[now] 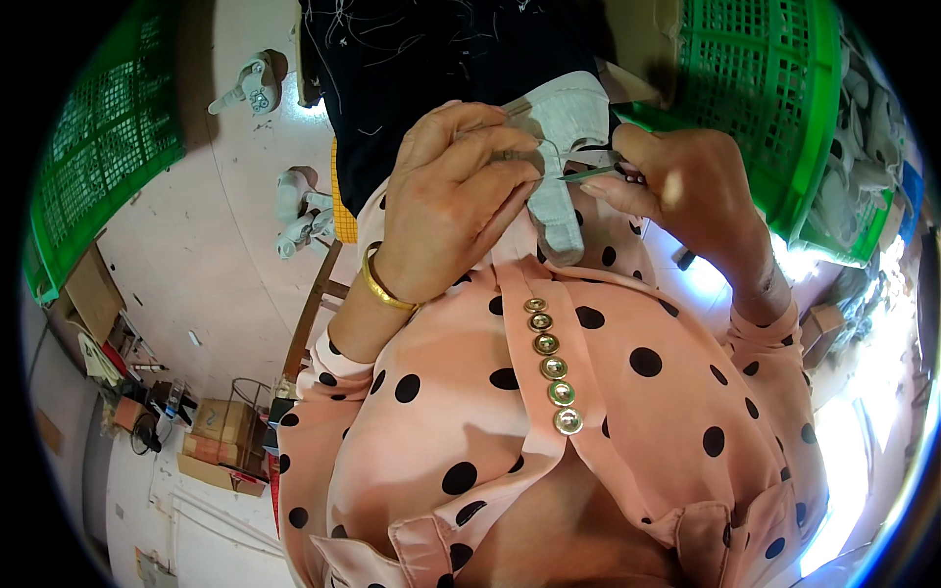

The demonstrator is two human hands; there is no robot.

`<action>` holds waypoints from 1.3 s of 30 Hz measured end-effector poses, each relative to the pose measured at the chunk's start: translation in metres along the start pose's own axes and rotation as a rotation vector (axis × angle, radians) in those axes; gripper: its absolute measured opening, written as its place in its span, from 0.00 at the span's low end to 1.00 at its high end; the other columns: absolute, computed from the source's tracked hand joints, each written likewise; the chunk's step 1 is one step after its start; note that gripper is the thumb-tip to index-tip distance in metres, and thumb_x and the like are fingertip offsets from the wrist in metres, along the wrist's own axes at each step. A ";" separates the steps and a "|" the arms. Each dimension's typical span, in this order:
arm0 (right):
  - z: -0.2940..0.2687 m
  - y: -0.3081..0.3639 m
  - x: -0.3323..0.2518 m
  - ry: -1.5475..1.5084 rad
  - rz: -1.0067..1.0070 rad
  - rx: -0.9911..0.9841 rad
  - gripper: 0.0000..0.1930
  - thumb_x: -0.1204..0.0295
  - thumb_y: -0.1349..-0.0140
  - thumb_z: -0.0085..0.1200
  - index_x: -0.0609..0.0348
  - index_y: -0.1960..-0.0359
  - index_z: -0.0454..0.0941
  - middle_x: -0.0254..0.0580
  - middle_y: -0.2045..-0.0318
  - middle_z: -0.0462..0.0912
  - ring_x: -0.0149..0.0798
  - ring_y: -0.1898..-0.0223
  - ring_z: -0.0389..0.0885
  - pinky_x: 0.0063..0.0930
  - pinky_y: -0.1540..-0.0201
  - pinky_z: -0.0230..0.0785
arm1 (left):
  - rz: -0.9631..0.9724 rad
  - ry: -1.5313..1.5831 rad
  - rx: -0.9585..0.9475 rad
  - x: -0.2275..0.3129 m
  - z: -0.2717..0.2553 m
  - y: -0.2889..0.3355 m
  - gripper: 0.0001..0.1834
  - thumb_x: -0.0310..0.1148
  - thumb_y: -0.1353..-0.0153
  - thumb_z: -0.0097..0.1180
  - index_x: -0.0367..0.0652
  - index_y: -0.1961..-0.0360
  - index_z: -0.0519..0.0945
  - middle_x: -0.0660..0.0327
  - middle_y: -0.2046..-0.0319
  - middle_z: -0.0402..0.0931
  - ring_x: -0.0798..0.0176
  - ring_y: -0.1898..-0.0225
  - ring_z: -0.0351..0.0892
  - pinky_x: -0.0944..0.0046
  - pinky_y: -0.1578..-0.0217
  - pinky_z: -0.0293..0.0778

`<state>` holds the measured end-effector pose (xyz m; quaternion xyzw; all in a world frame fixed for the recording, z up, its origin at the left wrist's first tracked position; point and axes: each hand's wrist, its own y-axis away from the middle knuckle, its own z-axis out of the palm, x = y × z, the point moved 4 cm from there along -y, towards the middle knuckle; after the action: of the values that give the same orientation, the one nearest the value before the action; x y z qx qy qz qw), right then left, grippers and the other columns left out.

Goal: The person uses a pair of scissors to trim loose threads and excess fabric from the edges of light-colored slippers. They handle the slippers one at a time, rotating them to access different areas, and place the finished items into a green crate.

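My left hand (456,196) grips a pale grey shoe-upper piece (564,147) close to my chest, fingers curled over its edge. My right hand (686,186) pinches a small thin green-tipped tool (588,175), its point touching the grey piece near a thin thread. A gold bangle (384,284) sits on my left wrist. Both arms wear a pink blouse with black dots and gold buttons (549,367).
A dark cloth with loose threads (441,59) lies ahead. Green plastic crates stand at the left (98,147) and right (765,88), the right one beside more pale pieces (863,147). White shoe parts (294,211) and cardboard boxes (221,436) lie on the floor.
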<state>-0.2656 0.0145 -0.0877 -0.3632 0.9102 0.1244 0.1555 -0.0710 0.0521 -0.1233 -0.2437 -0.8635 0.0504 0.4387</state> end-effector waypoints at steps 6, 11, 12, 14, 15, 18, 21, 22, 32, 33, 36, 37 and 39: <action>0.001 -0.001 -0.001 0.037 -0.071 -0.001 0.23 0.50 0.43 0.59 0.56 0.80 0.70 0.39 0.92 0.62 0.42 0.89 0.66 0.32 0.86 0.56 | -0.017 0.099 -0.027 -0.002 0.012 -0.006 0.10 0.21 0.50 0.64 0.40 0.68 0.76 0.61 0.58 0.79 0.52 0.52 0.76 0.58 0.54 0.72; 0.002 -0.002 0.000 0.076 -0.090 -0.014 0.22 0.51 0.45 0.61 0.56 0.80 0.70 0.38 0.92 0.61 0.41 0.89 0.67 0.31 0.86 0.56 | -0.092 0.225 -0.058 -0.008 0.021 -0.005 0.08 0.22 0.46 0.60 0.39 0.66 0.73 0.58 0.60 0.76 0.52 0.56 0.75 0.59 0.55 0.71; 0.002 -0.002 0.000 0.074 -0.088 -0.020 0.22 0.51 0.45 0.61 0.56 0.80 0.71 0.38 0.92 0.61 0.41 0.89 0.67 0.30 0.86 0.56 | -0.094 0.226 -0.055 -0.009 0.021 -0.005 0.09 0.22 0.46 0.60 0.39 0.66 0.73 0.58 0.60 0.76 0.52 0.56 0.75 0.58 0.56 0.71; 0.001 -0.003 0.002 0.054 -0.057 -0.062 0.21 0.52 0.45 0.62 0.56 0.80 0.71 0.39 0.90 0.64 0.43 0.88 0.67 0.32 0.85 0.57 | -0.098 0.230 -0.048 -0.010 0.023 -0.005 0.09 0.22 0.46 0.60 0.40 0.67 0.72 0.58 0.61 0.76 0.52 0.57 0.74 0.58 0.56 0.71; 0.000 -0.003 0.001 0.036 -0.028 -0.097 0.21 0.54 0.44 0.62 0.57 0.79 0.70 0.41 0.89 0.65 0.46 0.86 0.68 0.34 0.83 0.58 | -0.098 0.238 -0.051 -0.010 0.024 -0.005 0.09 0.22 0.46 0.60 0.40 0.67 0.72 0.58 0.61 0.76 0.51 0.58 0.74 0.58 0.56 0.71; -0.005 -0.004 -0.001 0.054 -0.008 -0.141 0.20 0.55 0.45 0.62 0.58 0.79 0.70 0.42 0.87 0.67 0.48 0.85 0.68 0.36 0.82 0.58 | -0.102 0.257 -0.057 -0.012 0.026 -0.006 0.09 0.22 0.46 0.59 0.40 0.67 0.72 0.58 0.60 0.75 0.51 0.57 0.74 0.57 0.56 0.70; -0.002 -0.005 0.000 0.135 -0.103 -0.081 0.21 0.52 0.44 0.61 0.55 0.80 0.69 0.36 0.91 0.59 0.41 0.89 0.62 0.30 0.85 0.54 | -0.148 0.284 -0.061 -0.012 0.027 -0.007 0.08 0.22 0.44 0.58 0.40 0.66 0.72 0.58 0.60 0.75 0.51 0.58 0.74 0.57 0.56 0.70; -0.001 -0.005 0.000 0.167 -0.149 -0.049 0.22 0.50 0.44 0.61 0.53 0.81 0.68 0.33 0.92 0.55 0.37 0.91 0.59 0.27 0.86 0.52 | -0.188 0.303 -0.059 -0.013 0.027 -0.006 0.07 0.22 0.42 0.57 0.40 0.65 0.72 0.58 0.60 0.75 0.53 0.59 0.75 0.58 0.58 0.71; 0.035 0.008 -0.016 -0.880 0.326 -0.229 0.20 0.58 0.43 0.64 0.64 0.72 0.73 0.49 0.82 0.72 0.41 0.82 0.70 0.32 0.77 0.63 | -0.670 1.039 0.298 -0.035 0.018 0.006 0.07 0.30 0.26 0.42 0.38 0.54 0.65 0.56 0.54 0.77 0.68 0.57 0.79 0.67 0.57 0.80; 0.038 0.008 -0.021 -0.857 0.388 -0.291 0.19 0.61 0.43 0.63 0.66 0.72 0.71 0.48 0.81 0.71 0.38 0.82 0.65 0.30 0.75 0.63 | -0.666 1.057 0.308 -0.040 0.017 0.005 0.07 0.30 0.26 0.42 0.38 0.54 0.65 0.56 0.54 0.77 0.68 0.56 0.79 0.67 0.56 0.79; 0.056 0.011 -0.021 -0.982 0.455 -0.213 0.17 0.65 0.43 0.62 0.67 0.72 0.71 0.46 0.82 0.69 0.34 0.80 0.63 0.28 0.74 0.62 | -0.629 0.799 0.291 -0.049 0.000 -0.003 0.08 0.31 0.27 0.45 0.36 0.59 0.72 0.57 0.56 0.78 0.67 0.54 0.79 0.70 0.57 0.75; 0.049 0.011 -0.019 -0.990 0.500 -0.256 0.14 0.68 0.43 0.60 0.67 0.71 0.71 0.45 0.81 0.67 0.30 0.79 0.62 0.27 0.73 0.62 | -0.551 0.591 0.252 -0.060 -0.012 -0.004 0.08 0.30 0.28 0.46 0.36 0.60 0.74 0.57 0.56 0.79 0.67 0.54 0.79 0.70 0.59 0.75; 0.031 0.007 -0.013 -0.955 0.461 -0.204 0.13 0.69 0.43 0.59 0.67 0.72 0.71 0.43 0.81 0.67 0.29 0.78 0.62 0.26 0.74 0.61 | -0.541 0.309 0.253 -0.061 -0.026 -0.009 0.06 0.26 0.35 0.55 0.39 0.59 0.81 0.56 0.48 0.76 0.60 0.50 0.76 0.67 0.55 0.71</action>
<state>-0.2555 0.0384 -0.1108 -0.0703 0.7775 0.3944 0.4848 -0.0236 0.0130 -0.1492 0.0461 -0.8072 0.0014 0.5884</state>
